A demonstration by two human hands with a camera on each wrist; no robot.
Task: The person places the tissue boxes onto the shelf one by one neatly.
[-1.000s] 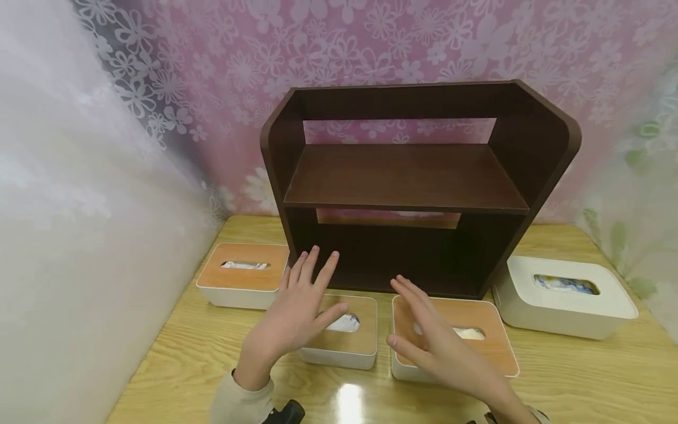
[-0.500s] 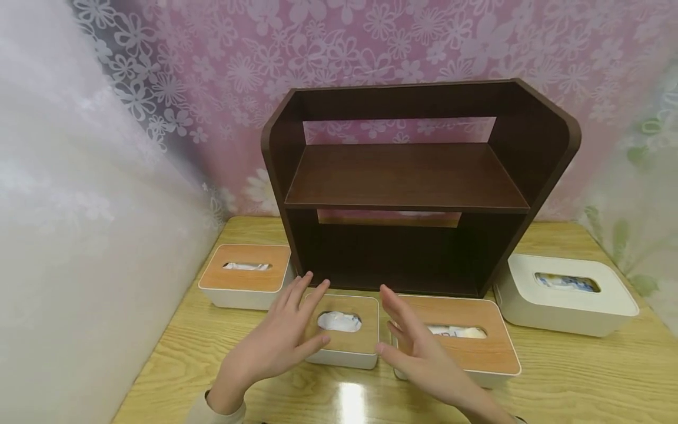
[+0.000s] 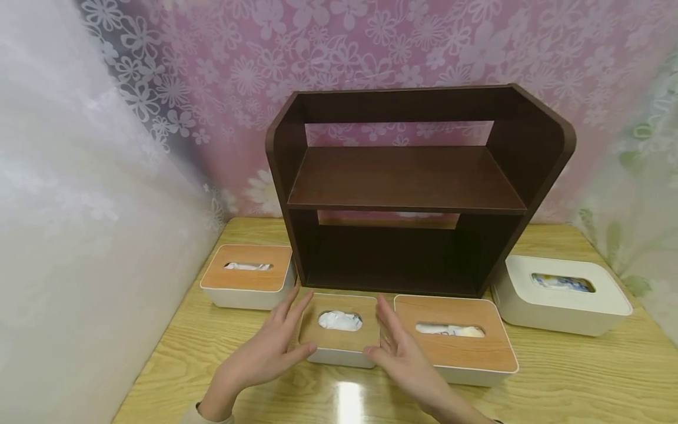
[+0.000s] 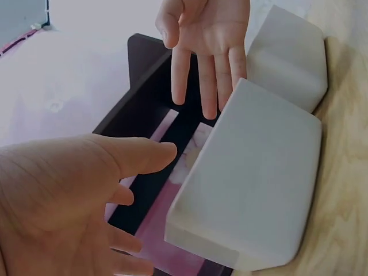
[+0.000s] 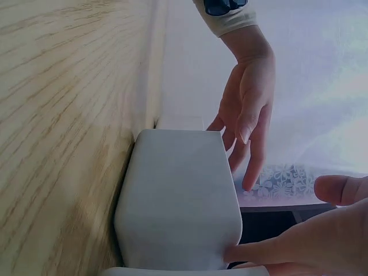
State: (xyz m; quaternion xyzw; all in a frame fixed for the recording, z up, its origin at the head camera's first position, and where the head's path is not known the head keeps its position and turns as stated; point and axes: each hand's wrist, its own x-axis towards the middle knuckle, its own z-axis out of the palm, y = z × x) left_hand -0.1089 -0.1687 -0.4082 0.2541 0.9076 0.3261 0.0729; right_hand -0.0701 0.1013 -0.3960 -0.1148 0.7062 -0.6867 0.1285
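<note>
A small tissue box (image 3: 339,343) with a tan wood-look lid and white sides stands between the two hands in the head view. My left hand (image 3: 265,352) is at its left side, thumb spread toward the near left corner and fingers extended. On the other side, my right hand (image 3: 406,360) has its fingertips along the right rim and its thumb by the near right corner. The left wrist view shows the box's white side (image 4: 253,178) beside the left thumb. In the right wrist view, a right fingertip lies right at the white box wall (image 5: 178,190).
A dark brown two-tier shelf (image 3: 408,176) stands behind. A larger wood-lidded tissue box (image 3: 466,356) is close to my right hand. Another wood-lidded box (image 3: 243,281) sits at far left, an all-white one (image 3: 561,306) at far right. All rest on the wooden table (image 3: 175,365).
Both hands have come down and toward the small tissue box, the left moving left and nearer, the right shifting left off the larger box. The boxes and shelf stay in place.
</note>
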